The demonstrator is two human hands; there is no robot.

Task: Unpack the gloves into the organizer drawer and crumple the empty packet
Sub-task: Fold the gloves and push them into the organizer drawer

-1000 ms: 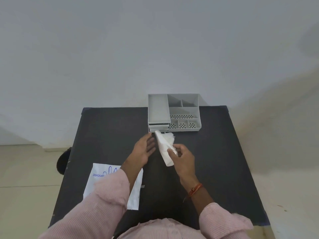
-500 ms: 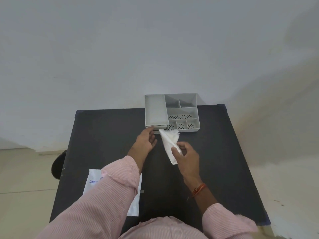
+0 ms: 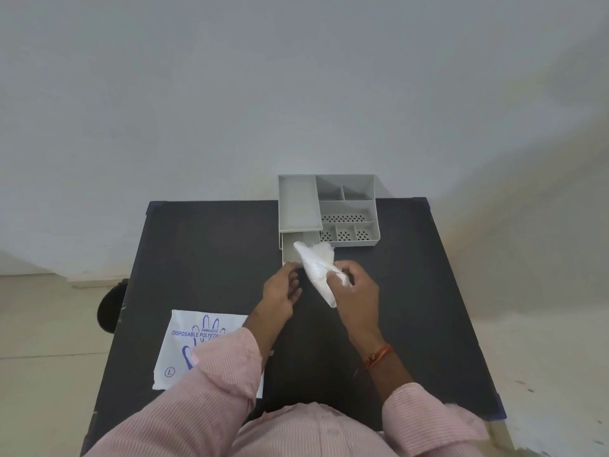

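Observation:
A grey organizer (image 3: 298,206) stands at the far edge of the black table (image 3: 204,258). Its drawer (image 3: 289,250) is pulled out toward me under the left section. My right hand (image 3: 354,290) is shut on a bunch of thin white gloves (image 3: 314,263), whose upper end hangs over the open drawer. My left hand (image 3: 280,290) is at the drawer's front edge, fingers curled on it. The flat white glove packet (image 3: 184,344) with blue print lies at the near left, partly under my left sleeve.
The organizer's right half has several small open compartments (image 3: 344,225), some with perforated floors. A dark round object (image 3: 110,306) sits on the floor left of the table. A white wall rises behind the table.
The drawer has slid out toward me with my left hand at its front. My right hand has kept the gloves, their top end now over the drawer.

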